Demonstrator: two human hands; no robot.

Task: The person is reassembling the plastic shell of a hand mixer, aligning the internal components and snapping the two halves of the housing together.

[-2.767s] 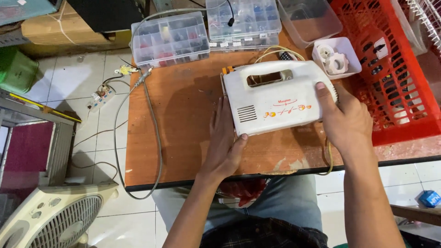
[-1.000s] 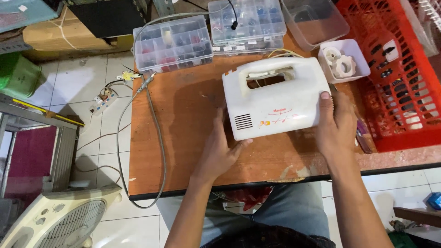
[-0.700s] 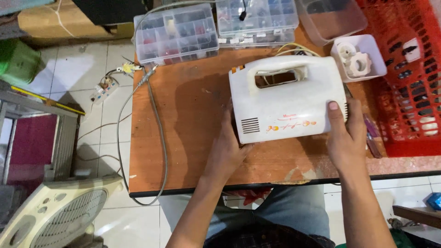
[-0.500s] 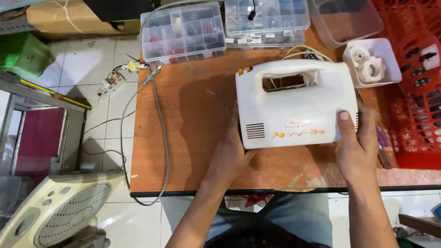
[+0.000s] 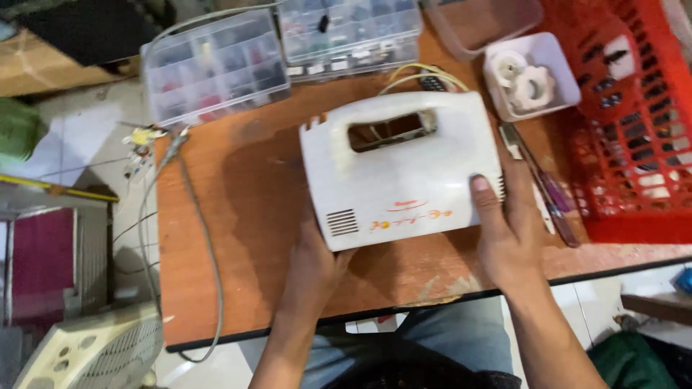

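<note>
Your 2 hands clasp the white hand mixer (image 5: 400, 169) on the desk (image 5: 245, 216): left hand (image 5: 317, 263) gripping its near-left corner, right hand (image 5: 508, 230) its right end.

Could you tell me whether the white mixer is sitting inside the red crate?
No, the mixer lies on the wooden table, held by both hands, left of the red crate.

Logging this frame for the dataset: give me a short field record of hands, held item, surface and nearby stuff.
held item: white hand mixer body, lying on its side, handle slot up
left hand: grip under the vented lower corner
right hand: grip on the right end, thumb on the face
surface: worn wooden table
nearby: screwdriver, white tray of parts, two clear compartment boxes, red crate, grey cable
</note>
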